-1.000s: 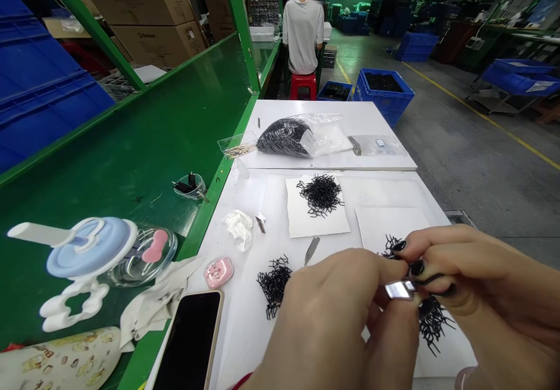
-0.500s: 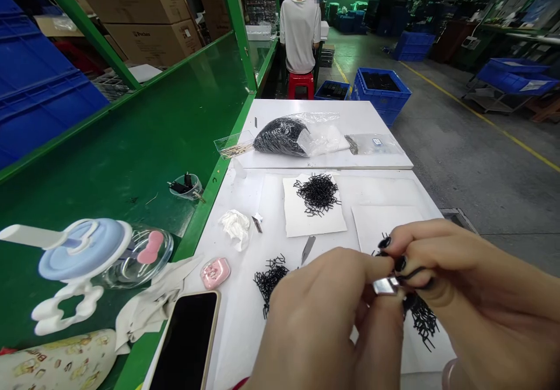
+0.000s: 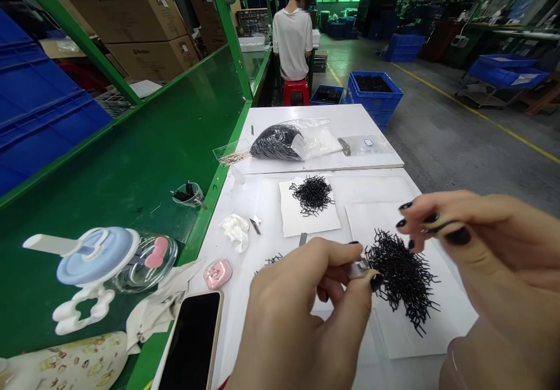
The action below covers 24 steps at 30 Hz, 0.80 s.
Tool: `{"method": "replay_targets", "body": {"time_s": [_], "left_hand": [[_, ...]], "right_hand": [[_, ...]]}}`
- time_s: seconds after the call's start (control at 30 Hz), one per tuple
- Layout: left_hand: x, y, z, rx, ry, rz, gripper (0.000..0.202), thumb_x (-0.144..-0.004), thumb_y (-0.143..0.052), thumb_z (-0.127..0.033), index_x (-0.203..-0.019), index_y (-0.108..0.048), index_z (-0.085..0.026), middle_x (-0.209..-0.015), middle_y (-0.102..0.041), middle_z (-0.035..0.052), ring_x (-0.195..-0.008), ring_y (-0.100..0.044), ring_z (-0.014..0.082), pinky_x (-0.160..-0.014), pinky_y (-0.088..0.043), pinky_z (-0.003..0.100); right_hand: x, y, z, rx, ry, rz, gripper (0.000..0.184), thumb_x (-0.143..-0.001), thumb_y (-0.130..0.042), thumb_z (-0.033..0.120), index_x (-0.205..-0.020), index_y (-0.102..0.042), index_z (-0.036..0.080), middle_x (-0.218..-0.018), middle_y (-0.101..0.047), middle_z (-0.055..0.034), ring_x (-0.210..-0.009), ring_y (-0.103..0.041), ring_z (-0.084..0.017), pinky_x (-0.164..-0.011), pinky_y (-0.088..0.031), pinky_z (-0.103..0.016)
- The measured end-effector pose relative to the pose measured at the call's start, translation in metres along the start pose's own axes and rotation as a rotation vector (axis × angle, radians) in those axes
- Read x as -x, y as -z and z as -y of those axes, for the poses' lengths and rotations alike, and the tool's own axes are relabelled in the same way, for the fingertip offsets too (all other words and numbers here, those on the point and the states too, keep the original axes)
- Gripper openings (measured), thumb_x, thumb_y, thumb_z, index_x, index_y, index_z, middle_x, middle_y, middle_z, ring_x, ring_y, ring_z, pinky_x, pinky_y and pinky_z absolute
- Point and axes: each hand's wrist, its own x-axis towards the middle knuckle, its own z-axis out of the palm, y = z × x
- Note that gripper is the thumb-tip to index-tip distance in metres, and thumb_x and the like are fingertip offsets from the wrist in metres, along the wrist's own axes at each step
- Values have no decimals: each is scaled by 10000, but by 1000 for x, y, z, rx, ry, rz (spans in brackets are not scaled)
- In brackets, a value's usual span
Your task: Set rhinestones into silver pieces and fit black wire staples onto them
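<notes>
My left hand (image 3: 301,314) pinches a small shiny metal piece (image 3: 356,268) between thumb and fingers. My right hand (image 3: 503,250), apart from it, is closed on a thin black bent piece (image 3: 440,225) held at thumb and fingertips. Below and between the hands lies a pile of black bent pieces (image 3: 402,273) on a white sheet (image 3: 450,326). Farther back, a smaller black pile (image 3: 311,195) rests on another white sheet (image 3: 291,222). Behind my left hand, a third pile (image 3: 275,259) is mostly hidden, and a flat metal blade (image 3: 303,238) shows its tip.
On the left stand a phone (image 3: 190,340), a pink case (image 3: 217,274), crumpled tissue (image 3: 236,231) and a blue-lidded cup (image 3: 98,256). A plastic bag of black pieces (image 3: 277,142) lies at the back. Beyond, a person (image 3: 293,40) sits on a red stool (image 3: 296,91).
My hands have moved apart: the left with the metal piece slightly left, the right with the black piece up and to the right. The pile between them is now uncovered.
</notes>
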Motion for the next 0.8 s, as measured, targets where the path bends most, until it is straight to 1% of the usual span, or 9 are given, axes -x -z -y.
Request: {"method": "replay_targets", "body": {"time_s": [0.1, 0.17, 0.2, 0.27, 0.37, 0.5, 0.63, 0.73, 0.8], "left_hand": [[13, -4, 3, -5, -33, 62, 243, -805, -663, -57, -954, -683, -248, -714, -679, -63, -599, -643, 83, -567, -505, 163], [29, -14, 14, 6, -67, 168, 264, -784, -661, -33, -945, -698, -240, -726, -674, -41, -601, -633, 92, -555, -496, 181], [40, -20, 22, -1, -68, 174, 266, -762, -685, -49, -943, -722, -241, -763, -665, -16, -615, -627, 107, -537, -487, 201], [62, -33, 43, -45, -86, 170, 303, -746, -677, -39, -970, -733, -235, -810, -664, 21, -704, -647, 155, -615, -530, 261], [88, -44, 68, -182, -170, 140, 294, -766, -687, -36, -997, -709, -217, -781, -683, 31, -740, -609, 192, -662, -534, 323], [103, -44, 79, -281, -168, 117, 293, -780, -666, -29, -995, -713, -222, -826, -674, 65, -817, -553, 237, -718, -520, 389], [113, -42, 85, -390, -93, 51, 268, -816, -654, -60, -953, -738, -275, -1059, -614, 102, -1015, -510, 295, -857, -500, 499], [121, -41, 95, -405, -63, 53, 267, -837, -661, -67, -996, -732, -270, -1166, -568, 122, -1094, -468, 320, -908, -470, 552], [125, -38, 99, -396, -53, 60, 266, -845, -666, -78, -1022, -725, -268, -1196, -557, 125, -1115, -451, 326, -929, -450, 565]], "right_hand": [[-2, 8, -4, -136, 47, -112, 89, -889, -667, 242, -815, -702, 277, -860, -656, -20, -757, -594, -203, -602, -424, -329], [-1, 12, -5, -191, 12, -41, 124, -868, -625, 181, -788, -670, 264, -775, -605, -15, -734, -559, -197, -581, -408, -318], [1, 12, -4, -191, -28, 10, 137, -860, -602, 161, -774, -647, 258, -746, -582, -11, -724, -545, -192, -577, -408, -311], [4, 13, 0, -140, -124, 119, 154, -858, -555, 149, -745, -595, 244, -694, -534, -2, -673, -502, -171, -535, -392, -288], [11, 9, 9, -23, -212, 196, 192, -880, -497, 135, -713, -516, 228, -641, -460, 17, -580, -407, -129, -455, -331, -251], [18, 6, 19, 34, -150, 276, 225, -947, -463, 163, -732, -472, 227, -618, -444, 30, -548, -397, -120, -429, -319, -245], [26, 9, 19, 68, -160, 366, 276, -1000, -434, 198, -726, -444, 225, -600, -416, 34, -525, -386, -116, -444, -320, -254], [38, 11, 10, 71, -209, 417, 250, -998, -429, 221, -750, -463, 233, -619, -421, 30, -527, -394, -124, -466, -317, -277], [51, 11, 2, 33, -295, 444, 240, -995, -430, 251, -757, -462, 235, -638, -421, 25, -544, -398, -134, -478, -316, -291]]}}
